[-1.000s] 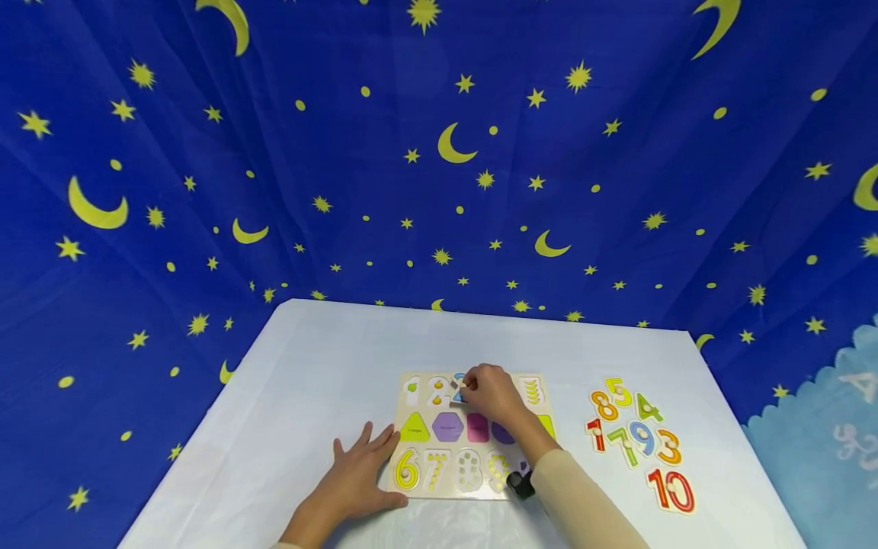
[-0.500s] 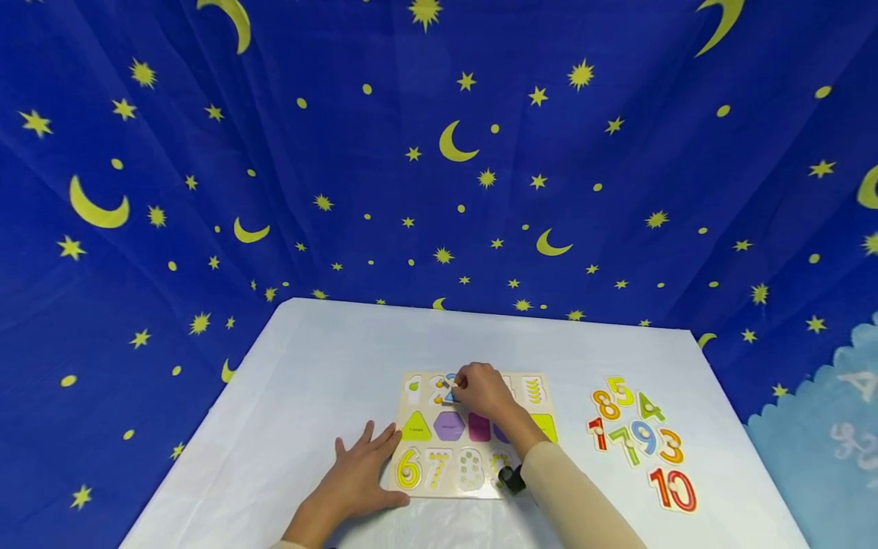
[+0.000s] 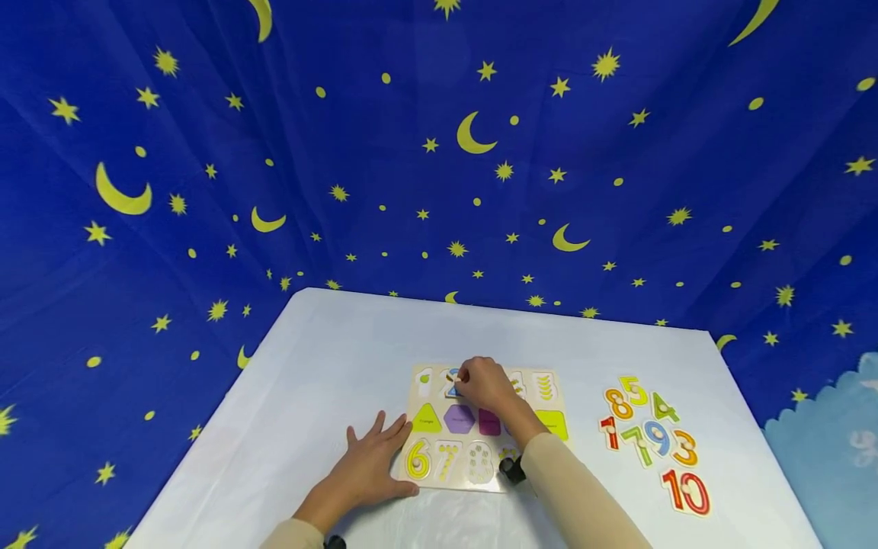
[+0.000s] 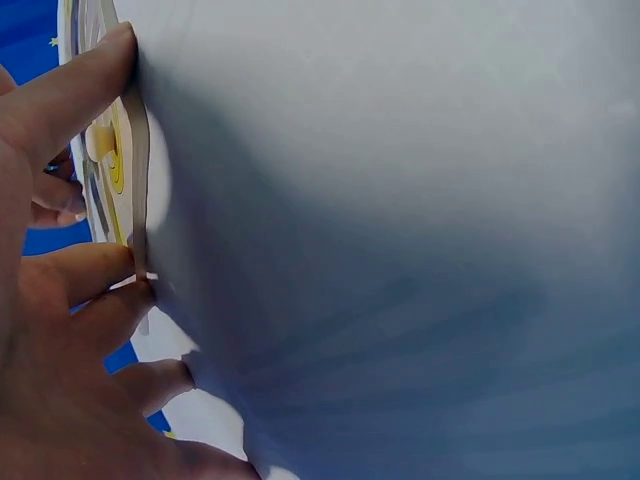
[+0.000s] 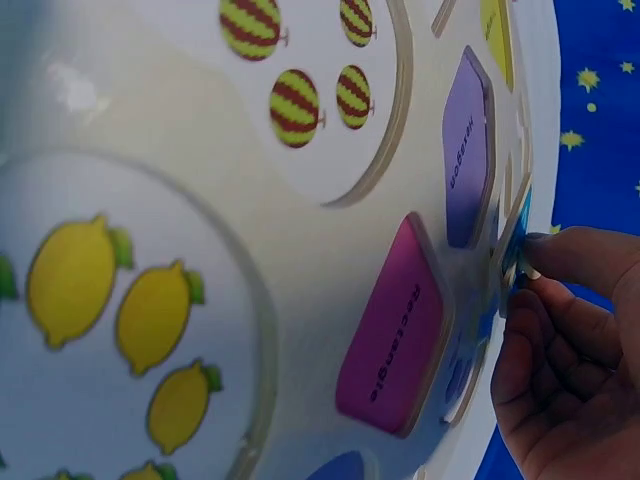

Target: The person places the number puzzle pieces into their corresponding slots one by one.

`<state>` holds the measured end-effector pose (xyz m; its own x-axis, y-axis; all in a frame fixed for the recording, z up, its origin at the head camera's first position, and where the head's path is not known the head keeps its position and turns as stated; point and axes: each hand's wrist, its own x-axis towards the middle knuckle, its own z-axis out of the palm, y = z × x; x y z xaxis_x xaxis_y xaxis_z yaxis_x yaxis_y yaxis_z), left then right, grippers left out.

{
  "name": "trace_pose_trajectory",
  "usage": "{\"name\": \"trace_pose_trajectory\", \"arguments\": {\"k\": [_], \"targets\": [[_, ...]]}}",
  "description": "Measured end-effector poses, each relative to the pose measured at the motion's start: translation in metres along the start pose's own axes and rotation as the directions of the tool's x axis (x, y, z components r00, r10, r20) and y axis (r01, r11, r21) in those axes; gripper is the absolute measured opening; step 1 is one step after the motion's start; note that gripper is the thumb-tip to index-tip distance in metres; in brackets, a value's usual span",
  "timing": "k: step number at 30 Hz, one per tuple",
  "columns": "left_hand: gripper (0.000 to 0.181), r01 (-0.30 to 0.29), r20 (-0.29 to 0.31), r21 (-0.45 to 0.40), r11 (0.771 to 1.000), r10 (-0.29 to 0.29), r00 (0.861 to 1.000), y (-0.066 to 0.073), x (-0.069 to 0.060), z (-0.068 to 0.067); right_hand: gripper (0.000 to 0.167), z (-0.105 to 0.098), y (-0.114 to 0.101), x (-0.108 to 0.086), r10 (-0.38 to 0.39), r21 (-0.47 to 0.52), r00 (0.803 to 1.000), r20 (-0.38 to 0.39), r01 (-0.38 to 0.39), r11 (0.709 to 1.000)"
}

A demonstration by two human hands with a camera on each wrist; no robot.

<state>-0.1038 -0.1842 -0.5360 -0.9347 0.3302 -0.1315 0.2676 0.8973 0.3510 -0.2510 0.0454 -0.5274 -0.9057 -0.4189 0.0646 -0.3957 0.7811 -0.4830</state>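
Note:
A wooden number puzzle board (image 3: 438, 409) lies on the white table, printed with coloured shapes between two rows of number slots. My right hand (image 3: 488, 383) pinches a blue number 2 piece (image 3: 452, 392) by its small knob, over the second slot of the back row. In the right wrist view, thumb and fingertips hold that piece (image 5: 516, 240), which looks tilted. Whether it is seated is hidden. Flat beside the board's left edge, my left hand (image 3: 370, 463) has its fingers spread, with thumb and fingertips touching the edge. A yellow 6 piece (image 3: 418, 460) sits in the front-left slot.
Right of the board lie several loose number pieces, among them the red 10 (image 3: 687, 492), orange 3 (image 3: 684, 448) and yellow 5 (image 3: 634, 390). A blue star-patterned cloth (image 3: 384, 168) rises behind the white table (image 3: 343, 343).
My right hand has moved slightly left with the blue 2, from around the third slot to the second. My left hand stays at the board's edge. The head view has shifted a little.

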Motion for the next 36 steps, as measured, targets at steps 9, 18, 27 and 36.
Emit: {"name": "trace_pose_trajectory", "arguments": {"k": [9,18,27,36], "targets": [[0.104,0.005,0.008,0.005,1.000,-0.005,1.000,0.0000,0.0006,0.0002,0.010,0.0010,-0.0025,0.0026,0.048,-0.004,0.998,0.039,-0.047,0.999],[0.103,0.020,0.010,0.009,1.000,-0.021,1.000,0.0014,-0.0009,0.0009,0.010,0.0074,-0.0012,0.0052,0.021,-0.020,0.999,0.043,-0.021,1.000],[0.103,0.003,0.007,0.011,1.000,-0.003,1.000,0.0022,0.0004,0.0008,0.008,0.0088,-0.0033,0.0058,0.020,-0.021,0.999,0.041,-0.019,1.000],[0.103,0.006,-0.005,0.021,1.000,-0.006,1.000,0.0004,0.0014,0.0011,0.013,0.0042,-0.0065,0.0057,0.043,-0.025,0.997,0.066,-0.041,0.999]]}}
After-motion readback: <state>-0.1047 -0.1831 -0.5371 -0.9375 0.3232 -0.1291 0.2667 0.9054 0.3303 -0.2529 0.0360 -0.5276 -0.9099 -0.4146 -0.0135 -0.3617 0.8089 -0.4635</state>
